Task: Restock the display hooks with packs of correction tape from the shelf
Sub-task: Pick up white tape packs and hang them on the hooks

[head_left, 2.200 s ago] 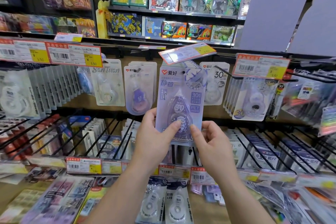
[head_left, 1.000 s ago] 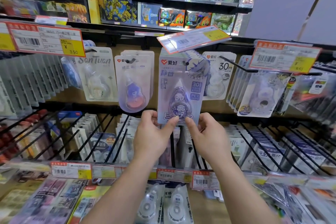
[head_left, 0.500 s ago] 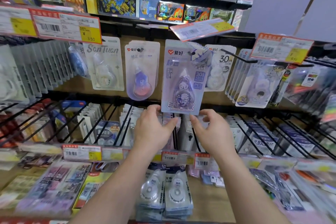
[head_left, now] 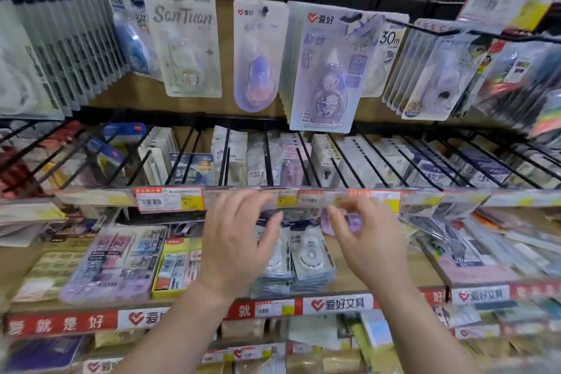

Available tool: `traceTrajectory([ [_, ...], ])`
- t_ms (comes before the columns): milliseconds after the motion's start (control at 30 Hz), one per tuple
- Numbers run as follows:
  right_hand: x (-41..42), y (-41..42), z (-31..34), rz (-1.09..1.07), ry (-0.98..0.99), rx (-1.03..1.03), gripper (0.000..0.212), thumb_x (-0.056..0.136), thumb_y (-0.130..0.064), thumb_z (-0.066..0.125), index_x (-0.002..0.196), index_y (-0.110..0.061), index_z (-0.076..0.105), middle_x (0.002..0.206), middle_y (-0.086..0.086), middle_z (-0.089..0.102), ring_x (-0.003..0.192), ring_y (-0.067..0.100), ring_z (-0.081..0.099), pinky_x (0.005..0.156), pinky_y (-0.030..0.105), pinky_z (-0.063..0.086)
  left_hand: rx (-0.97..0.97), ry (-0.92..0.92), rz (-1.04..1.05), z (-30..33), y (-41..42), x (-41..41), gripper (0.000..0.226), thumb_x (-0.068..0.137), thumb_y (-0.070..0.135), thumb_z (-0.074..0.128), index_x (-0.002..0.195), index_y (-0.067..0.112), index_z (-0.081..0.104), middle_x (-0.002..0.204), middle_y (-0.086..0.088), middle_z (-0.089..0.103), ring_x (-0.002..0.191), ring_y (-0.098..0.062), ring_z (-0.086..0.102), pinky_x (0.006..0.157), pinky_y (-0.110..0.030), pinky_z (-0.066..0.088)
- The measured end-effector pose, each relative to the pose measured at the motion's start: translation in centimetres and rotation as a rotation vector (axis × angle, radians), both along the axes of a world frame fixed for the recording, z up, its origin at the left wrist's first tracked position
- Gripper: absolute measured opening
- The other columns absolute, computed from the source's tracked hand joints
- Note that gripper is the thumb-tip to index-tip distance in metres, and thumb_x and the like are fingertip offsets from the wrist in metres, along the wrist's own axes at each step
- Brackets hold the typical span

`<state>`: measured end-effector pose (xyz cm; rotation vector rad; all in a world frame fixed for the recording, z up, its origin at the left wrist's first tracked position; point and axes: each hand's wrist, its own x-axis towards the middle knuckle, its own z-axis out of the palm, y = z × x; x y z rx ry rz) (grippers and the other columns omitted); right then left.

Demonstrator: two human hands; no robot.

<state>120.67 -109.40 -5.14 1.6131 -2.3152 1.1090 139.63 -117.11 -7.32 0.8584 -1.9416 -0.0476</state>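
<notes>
Hovering over the tape stacks (head_left: pixel 299 255) on the shelf (head_left: pixel 337 303), my left hand (head_left: pixel 235 247) has its fingers spread and empty; my right hand (head_left: pixel 368 241) is loosely curled, empty too. Purple packs (head_left: pixel 323 70) hang above.

One head camera is supplying the only view, so nothing is being shared with a second one. It is looking forward and slightly down, facing a store rack straight on and sitting close to it. Hanging packs (head_left: pixel 321 70) are filling the field from 10 to 2 o'clock, and the shelf edge (head_left: pixel 337 303) is crossing at 6 o'clock. The left hand (head_left: pixel 236 243) and right hand (head_left: pixel 368 240) are reaching in from 6 o'clock, with the forearms entering at the bottom edge. The wide lens is bowing the rack's lines at 3 and 9 o'clock, and the picture is blurring there.
</notes>
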Motion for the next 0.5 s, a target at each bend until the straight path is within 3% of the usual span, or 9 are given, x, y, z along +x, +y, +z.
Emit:
traceTrajectory([
  [100,0.8,0.6,-3.1,-0.009,-0.043,0.14,0.026,0.091,-0.045,0.059,0.094,-0.022,0.07,0.088,-0.012,0.067,0.088,0.011,0.06,0.076,0.031,0.048,0.163,-0.112,-0.049,-3.0,0.5,1.1,0.035,0.09,0.039,0.055,0.11,0.014,0.069,0.103,0.003,0.068,0.1,-0.016,0.061,0.092,-0.026,0.043],
  [200,0.9,0.7,-5.4,-0.051,-0.102,0.264,0.028,0.092,-0.045,0.06,0.104,-0.021,0.07,0.094,-0.01,0.067,0.089,0.01,0.06,0.072,0.028,0.046,0.495,-0.237,-0.001,-4.9,-0.1,1.7,0.042,0.095,0.048,0.053,0.127,0.022,0.061,0.123,0.007,0.06,0.116,-0.015,0.054,0.097,-0.028,0.038],
  [300,0.4,0.5,-6.8,-0.096,-0.181,0.378,0.031,0.092,-0.045,0.06,0.111,-0.021,0.066,0.098,-0.007,0.066,0.088,0.013,0.061,0.068,0.027,0.043,0.743,-0.276,0.041,-6.7,-1.0,1.7,0.054,0.093,0.057,0.052,0.138,0.027,0.049,0.139,0.006,0.049,0.128,-0.017,0.045,0.107,-0.036,0.038],
  [500,-1.6,-1.6,-9.3,-0.145,-0.308,0.567,0.039,0.092,-0.048,0.059,0.12,-0.021,0.057,0.103,-0.003,0.063,0.096,0.02,0.064,0.073,0.03,0.047,1.061,-0.232,0.117,-9.6,-2.6,-0.6,0.061,0.09,0.057,0.058,0.139,0.023,0.047,0.137,-0.003,0.051,0.126,-0.022,0.048,0.104,-0.036,0.04],
])
